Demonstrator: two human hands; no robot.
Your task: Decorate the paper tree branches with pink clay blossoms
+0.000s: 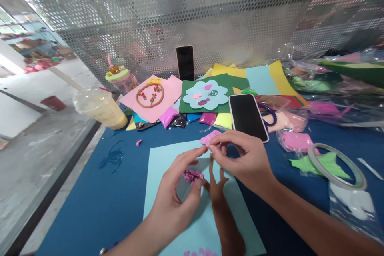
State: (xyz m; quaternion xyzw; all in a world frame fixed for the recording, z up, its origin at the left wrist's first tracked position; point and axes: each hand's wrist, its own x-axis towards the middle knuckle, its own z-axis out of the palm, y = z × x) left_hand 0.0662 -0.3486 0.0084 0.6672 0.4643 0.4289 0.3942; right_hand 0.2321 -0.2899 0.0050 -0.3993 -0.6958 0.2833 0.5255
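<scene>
My right hand (pixel 244 158) pinches a lump of pink modelling clay (pixel 211 138) between thumb and forefinger, above the top edge of a light blue sheet (pixel 159 192). My left hand (pixel 177 192) hovers over the sheet with thumb and fingers apart, its forefinger tip close to the lump. Between that thumb and the fingers shows a crumbly purple-pink clay cluster (pixel 192 175). It sits at the end of a branch of a brown clay tree (pixel 223 212) on the sheet. More pink clay bits (pixel 201 252) lie at the near edge of the sheet.
Behind the sheet lie a phone (pixel 249 118), clay packets (pixel 207 118), a green card with fish (pixel 207 94) and a pink card (pixel 150 96). A drink cup (pixel 100 108) stands left; a tape roll (pixel 361 176) lies right. A second phone (pixel 185 63) leans on the perforated metal panel (pixel 144 20).
</scene>
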